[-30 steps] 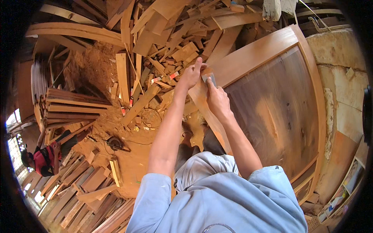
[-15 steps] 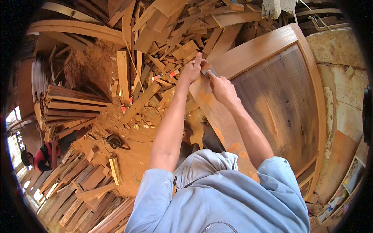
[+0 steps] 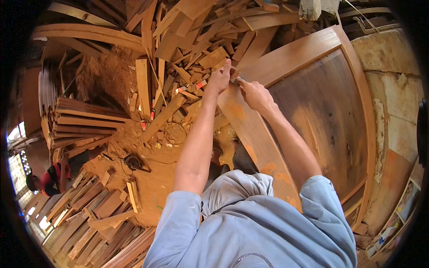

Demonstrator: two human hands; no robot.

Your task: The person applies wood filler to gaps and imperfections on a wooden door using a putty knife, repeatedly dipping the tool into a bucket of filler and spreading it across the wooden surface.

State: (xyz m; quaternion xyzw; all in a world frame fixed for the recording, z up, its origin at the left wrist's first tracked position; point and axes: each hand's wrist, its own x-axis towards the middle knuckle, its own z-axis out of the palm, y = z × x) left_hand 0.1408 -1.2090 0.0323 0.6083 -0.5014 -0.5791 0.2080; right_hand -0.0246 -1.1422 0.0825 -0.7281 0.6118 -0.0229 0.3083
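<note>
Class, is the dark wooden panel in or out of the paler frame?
In: the dark panel sits inside the paler frame, which borders its top and right edges.

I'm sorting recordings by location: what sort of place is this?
Probably a woodworking shop: a large framed wooden panel, a heap of wood scraps, and what looks like a power saw on the dusty floor.

Tool [image 3: 235, 80] in right hand [image 3: 256, 95], mostly hidden
</note>
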